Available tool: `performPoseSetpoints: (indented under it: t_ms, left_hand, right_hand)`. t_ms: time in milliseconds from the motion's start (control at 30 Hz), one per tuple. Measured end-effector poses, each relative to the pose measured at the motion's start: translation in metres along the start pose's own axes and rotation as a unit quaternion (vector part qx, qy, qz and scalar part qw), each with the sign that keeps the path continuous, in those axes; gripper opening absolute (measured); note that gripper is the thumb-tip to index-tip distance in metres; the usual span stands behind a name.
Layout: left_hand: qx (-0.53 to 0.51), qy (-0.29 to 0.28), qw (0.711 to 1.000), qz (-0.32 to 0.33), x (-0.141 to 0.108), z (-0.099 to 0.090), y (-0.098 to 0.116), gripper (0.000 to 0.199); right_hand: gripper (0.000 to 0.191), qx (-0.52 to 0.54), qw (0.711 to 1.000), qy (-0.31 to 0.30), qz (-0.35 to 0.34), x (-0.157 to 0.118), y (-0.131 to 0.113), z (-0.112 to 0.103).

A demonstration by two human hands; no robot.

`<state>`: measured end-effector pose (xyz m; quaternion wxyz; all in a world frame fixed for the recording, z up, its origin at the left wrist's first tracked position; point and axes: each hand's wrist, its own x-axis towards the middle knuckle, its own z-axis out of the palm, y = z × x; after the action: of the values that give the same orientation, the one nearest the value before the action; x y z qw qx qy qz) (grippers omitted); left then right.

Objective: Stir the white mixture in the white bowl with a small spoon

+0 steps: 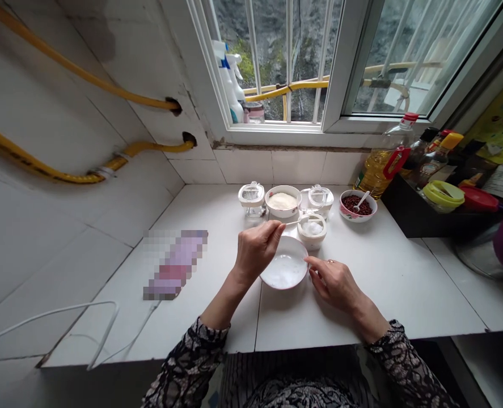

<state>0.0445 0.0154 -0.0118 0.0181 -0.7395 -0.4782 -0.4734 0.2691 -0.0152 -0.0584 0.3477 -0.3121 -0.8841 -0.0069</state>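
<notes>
My left hand (256, 250) is closed around the handle of a small white spoon (294, 222). The spoon reaches right, its far end over the mouth of a small open jar (313, 242) that holds white granules. Below that hand a white bowl (283, 279) sits on the counter, with a little white matter at its bottom. The thumb and fingers of my right hand (335, 280) pinch the right side of the bowl's rim. My left hand hides part of the bowl's upper left edge.
Behind stand two lidded clear jars (252, 198) (320, 198), a bowl of white grain or powder (283, 211) and a bowl of red beans (358, 215) with a spoon. An oil bottle (379, 164) and a black condiment box (398, 209) are right. A blurred phone-like object (177, 266) lies left.
</notes>
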Motion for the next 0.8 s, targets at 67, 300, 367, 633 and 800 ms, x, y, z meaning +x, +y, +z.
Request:
performPoseSetpoints:
  t_ms: [67, 300, 367, 633, 800]
  left_hand:
    - [-0.015, 0.011, 1.000, -0.012, 0.000, -0.001, -0.001, 0.035]
    - [0.077, -0.021, 0.994, 0.071, -0.005, 0.006, 0.002, 0.036]
    - [0.084, -0.004, 0.993, 0.082, -0.006, 0.007, 0.002, 0.035]
    - [0.049, 0.009, 0.997, 0.057, -0.008, 0.007, 0.003, 0.032]
    - [-0.082, 0.025, 0.993, -0.075, -0.006, -0.006, 0.008, 0.032]
  right_hand:
    - [0.036, 0.001, 1.000, 0.000, -0.002, 0.000, 0.000, 0.000]
    - [0.033, -0.011, 1.000, -0.004, 0.000, 0.000, 0.001, 0.001]
    - [0.032, -0.010, 1.000, -0.002, -0.003, 0.000, 0.000, 0.000]
    - [0.032, -0.013, 1.000, 0.003, -0.006, 0.001, -0.001, 0.000]
    - [0.032, 0.000, 1.000, 0.009, -0.012, 0.003, -0.001, -0.001]
